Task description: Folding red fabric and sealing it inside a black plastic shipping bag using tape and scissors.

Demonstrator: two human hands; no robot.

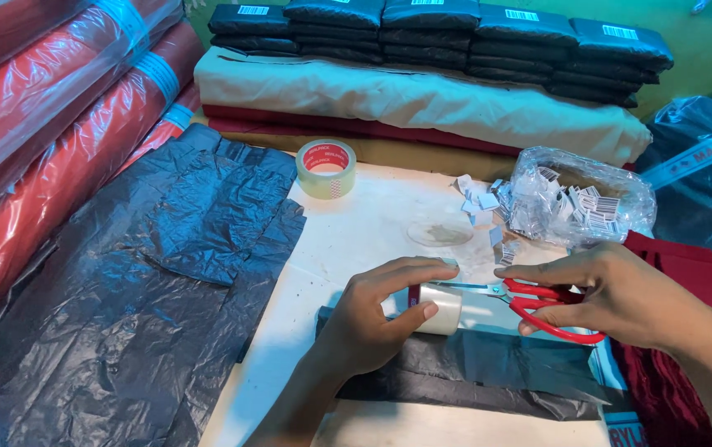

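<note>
Left hand (377, 319) fingers pinch a tape roll (437, 308); right hand (613, 294) fingers grip red scissors (548, 313) beside it

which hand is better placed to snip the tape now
Right, most likely. The right hand already grips the red scissors, blades pointing at the tape roll that the left hand steadies over the dark wrapped parcel.
</note>
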